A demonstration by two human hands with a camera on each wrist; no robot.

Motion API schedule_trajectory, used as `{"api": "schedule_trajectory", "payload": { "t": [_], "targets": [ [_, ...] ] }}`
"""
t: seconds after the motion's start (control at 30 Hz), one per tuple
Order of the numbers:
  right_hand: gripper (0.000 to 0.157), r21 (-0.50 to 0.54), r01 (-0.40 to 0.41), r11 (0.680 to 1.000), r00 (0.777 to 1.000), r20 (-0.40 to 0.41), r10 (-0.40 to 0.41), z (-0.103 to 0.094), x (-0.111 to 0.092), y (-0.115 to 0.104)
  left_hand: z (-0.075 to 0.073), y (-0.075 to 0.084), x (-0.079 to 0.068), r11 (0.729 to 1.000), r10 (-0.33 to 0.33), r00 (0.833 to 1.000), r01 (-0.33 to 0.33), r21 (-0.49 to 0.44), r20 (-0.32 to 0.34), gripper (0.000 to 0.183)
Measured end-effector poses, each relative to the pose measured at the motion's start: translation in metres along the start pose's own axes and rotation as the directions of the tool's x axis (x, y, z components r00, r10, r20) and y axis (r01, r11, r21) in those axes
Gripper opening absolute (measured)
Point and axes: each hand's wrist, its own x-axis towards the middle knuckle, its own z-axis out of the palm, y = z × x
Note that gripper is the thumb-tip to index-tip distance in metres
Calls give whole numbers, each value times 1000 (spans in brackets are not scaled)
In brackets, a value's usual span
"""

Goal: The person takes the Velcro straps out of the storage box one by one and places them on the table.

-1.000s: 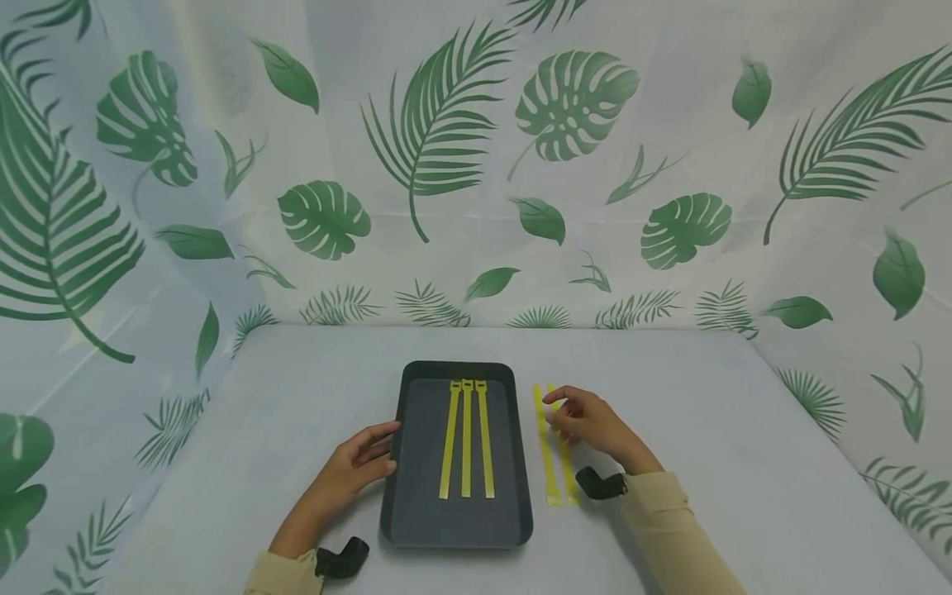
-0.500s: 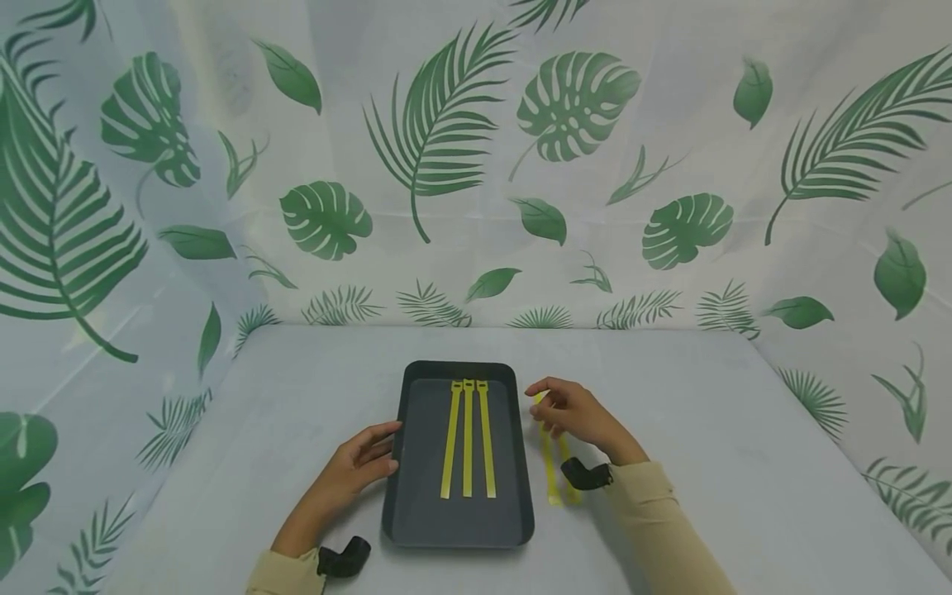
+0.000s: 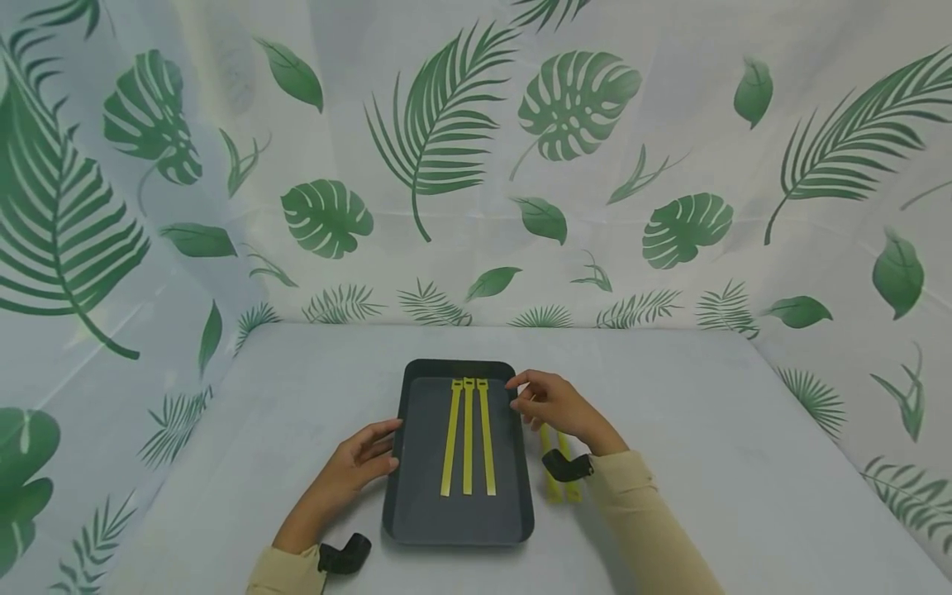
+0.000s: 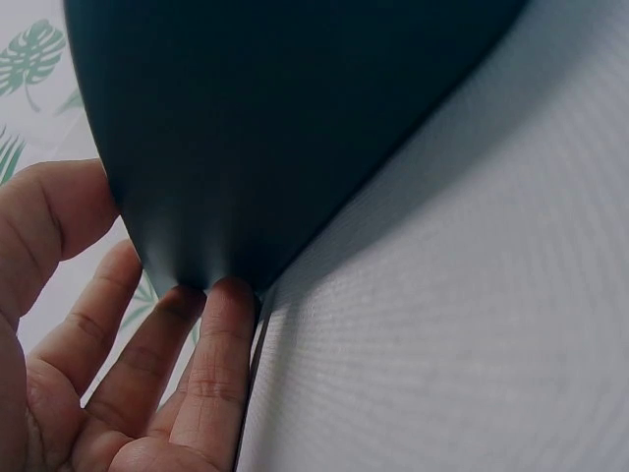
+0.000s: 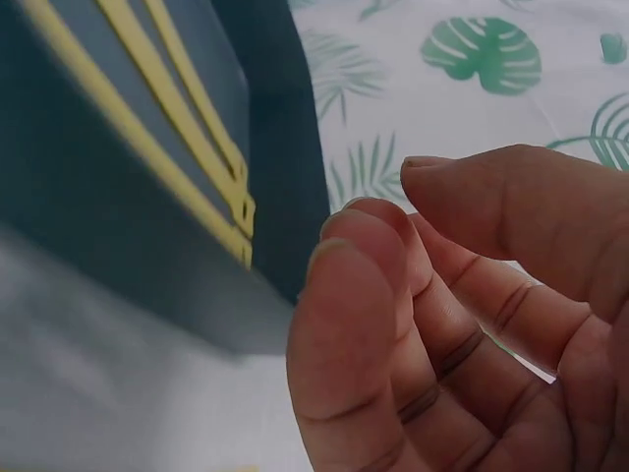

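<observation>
A dark grey rectangular tray (image 3: 424,516) lies on the table with three yellow slotted-head cable straps (image 3: 468,442) side by side in it, heads toward the far end. My left hand (image 3: 345,471) touches the tray's left wall; in the left wrist view its fingertips (image 4: 228,305) press against the dark side. At the tray's far right corner hovers my right hand (image 3: 561,405), fingers loosely bent. The right wrist view shows nothing between the thumb (image 5: 521,197) and fingers. Two more yellow straps (image 3: 554,487) lie right of the tray, partly hidden by that hand and the wrist camera.
Black wrist cameras (image 3: 345,554) sit at both cuffs, the right one above the loose straps. A white cloth covers the table (image 3: 729,438). Behind and at the sides hangs a leaf-printed curtain (image 3: 476,231).
My right hand has moved left and slightly away from me, from over the loose straps to the tray's right rim. The left hand and the tray have stayed in place.
</observation>
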Motion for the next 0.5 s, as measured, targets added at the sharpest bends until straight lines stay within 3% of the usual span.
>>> {"api": "schedule_trajectory", "payload": {
  "t": [0.5],
  "targets": [
    [34, 1, 55, 998, 995, 79, -55, 20, 21, -15, 0, 1, 0, 1000, -22, 1000, 22, 4, -11, 65]
  ]
}}
